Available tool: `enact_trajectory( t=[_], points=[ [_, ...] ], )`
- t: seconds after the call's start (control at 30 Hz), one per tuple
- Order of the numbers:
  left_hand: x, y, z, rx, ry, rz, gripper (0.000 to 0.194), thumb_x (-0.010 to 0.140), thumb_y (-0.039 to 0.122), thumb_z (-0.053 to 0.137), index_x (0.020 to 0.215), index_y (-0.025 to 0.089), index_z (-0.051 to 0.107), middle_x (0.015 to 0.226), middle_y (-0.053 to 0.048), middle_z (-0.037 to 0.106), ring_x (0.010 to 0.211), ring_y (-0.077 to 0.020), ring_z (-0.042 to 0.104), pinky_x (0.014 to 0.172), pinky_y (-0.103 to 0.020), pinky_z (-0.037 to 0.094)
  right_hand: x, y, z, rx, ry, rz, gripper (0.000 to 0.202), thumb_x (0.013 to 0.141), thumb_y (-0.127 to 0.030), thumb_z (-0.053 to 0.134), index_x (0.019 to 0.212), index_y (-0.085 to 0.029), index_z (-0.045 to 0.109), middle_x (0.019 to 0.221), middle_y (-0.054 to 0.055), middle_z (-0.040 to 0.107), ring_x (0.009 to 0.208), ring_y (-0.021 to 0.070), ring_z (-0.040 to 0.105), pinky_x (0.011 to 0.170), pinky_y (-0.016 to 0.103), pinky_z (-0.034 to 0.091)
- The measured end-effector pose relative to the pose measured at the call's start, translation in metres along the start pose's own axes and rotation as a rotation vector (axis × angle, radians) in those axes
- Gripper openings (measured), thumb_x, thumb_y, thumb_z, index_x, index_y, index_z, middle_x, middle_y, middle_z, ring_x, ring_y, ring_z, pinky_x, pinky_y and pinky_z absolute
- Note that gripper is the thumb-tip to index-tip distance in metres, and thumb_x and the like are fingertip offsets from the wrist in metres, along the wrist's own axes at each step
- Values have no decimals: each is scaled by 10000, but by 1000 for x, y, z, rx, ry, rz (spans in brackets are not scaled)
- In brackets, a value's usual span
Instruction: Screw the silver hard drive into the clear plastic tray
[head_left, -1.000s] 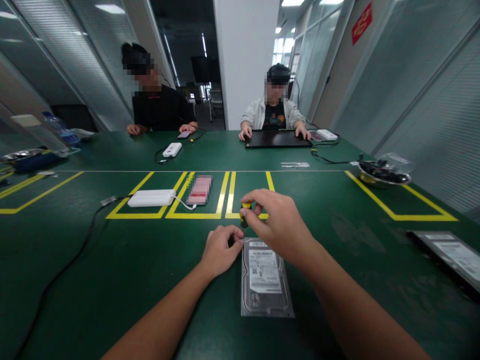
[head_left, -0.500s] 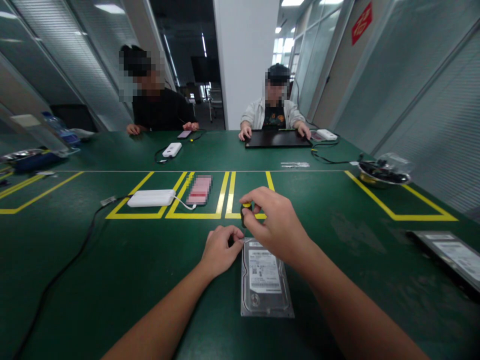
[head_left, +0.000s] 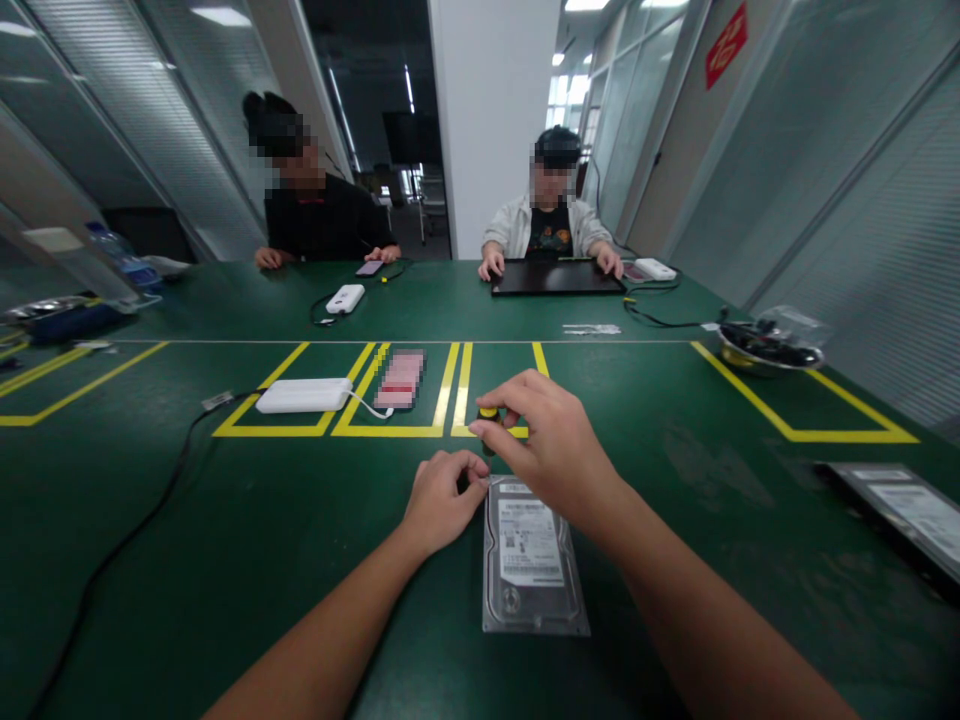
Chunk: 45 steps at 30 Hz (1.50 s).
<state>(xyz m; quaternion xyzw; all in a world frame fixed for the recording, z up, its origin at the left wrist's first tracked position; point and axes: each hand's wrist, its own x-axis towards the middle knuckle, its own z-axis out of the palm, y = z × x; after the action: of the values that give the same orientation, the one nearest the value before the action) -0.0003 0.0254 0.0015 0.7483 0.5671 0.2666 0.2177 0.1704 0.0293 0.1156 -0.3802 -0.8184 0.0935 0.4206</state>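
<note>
Hard drive (head_left: pixel 530 560) label-up on green table (head_left: pixel 300 540), near centre. Right hand (head_left: pixel 559 440) pinching yellow-capped screwdriver (head_left: pixel 489 411), roughly upright, shaft down toward drive's far-left corner. Left hand (head_left: pixel 442 500) curled at same corner; cannot tell whether gripping anything. Judged mid-step at this one corner: top cover still on, nothing visibly removed; cannot tell amount left. Farther out: white power bank (head_left: pixel 304 396) left, another labelled drive (head_left: pixel 911 510) right.

Silver-grey rectangular metal hard drive (head_left: pixel 512 601): lying flat, white printed label (head_left: pixel 529 542) facing up.
Short black-and-yellow screwdriver (head_left: pixel 489 412): near upright, shaft down at the drive's far left corner.
</note>
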Motion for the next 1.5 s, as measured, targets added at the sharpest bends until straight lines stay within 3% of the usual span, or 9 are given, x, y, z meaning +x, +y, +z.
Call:
enact_trajectory(
  t=[0.27,0.43,0.63,0.8,0.97,1.13,1.3,1.5],
  points=[
    [-1,-2,2,2,13,-1,82,841,284,608,796,216,606,754,24,636,786,-202,552,710,-308,319,2,-1,-1,1,-14,-21,174,844,-88,607,999,-133,673,952,44,671,826,140,601,766,265,451],
    [-2,-1,1,-5,2,2,52,840,272,603,823,224,612,762,31,643,785,-195,558,707,-304,330,1,1,1,12,7,-4,105,847,-172,687,948,-142,689,919,48,639,858,144,591,774,258,450],
    [-1,1,0,10,-6,-10,64,843,275,592,813,222,611,767,28,652,798,-200,560,736,-316,330,1,0,0,-4,-5,-21,150,849,-100,640,990,-144,665,950,39,660,869,145,594,787,268,444],
    [0,0,1,30,-9,-23,72,841,280,594,805,219,607,771,18,653,795,-209,564,732,-319,337,1,0,1,6,-4,8,97,853,-207,684,939,-166,663,921,35,652,857,153,590,773,272,450],
    [0,1,1,35,-5,-22,74,846,275,596,802,218,612,761,18,649,796,-207,568,732,-317,342,1,0,1,19,-11,-19,120,863,-123,600,959,-163,660,937,40,659,856,148,596,776,272,451],
    [0,1,1,26,-7,-11,58,845,266,598,817,218,614,763,26,645,791,-199,565,712,-306,335,1,1,3,12,17,-11,70,864,-185,654,921,-149,672,909,46,646,868,155,593,779,274,449],
    [-1,0,1,26,-8,-14,80,853,278,592,806,215,609,755,21,643,793,-203,561,717,-310,329,0,1,4,1,29,-25,172,845,-113,605,1006,-150,650,976,49,679,879,163,608,803,295,455],
    [0,0,1,29,-18,-21,63,840,271,593,809,220,611,764,21,652,799,-205,565,719,-308,335,0,2,5,8,39,-9,96,855,-178,654,949,-161,672,928,49,645,864,156,590,779,281,455]
  ],
)
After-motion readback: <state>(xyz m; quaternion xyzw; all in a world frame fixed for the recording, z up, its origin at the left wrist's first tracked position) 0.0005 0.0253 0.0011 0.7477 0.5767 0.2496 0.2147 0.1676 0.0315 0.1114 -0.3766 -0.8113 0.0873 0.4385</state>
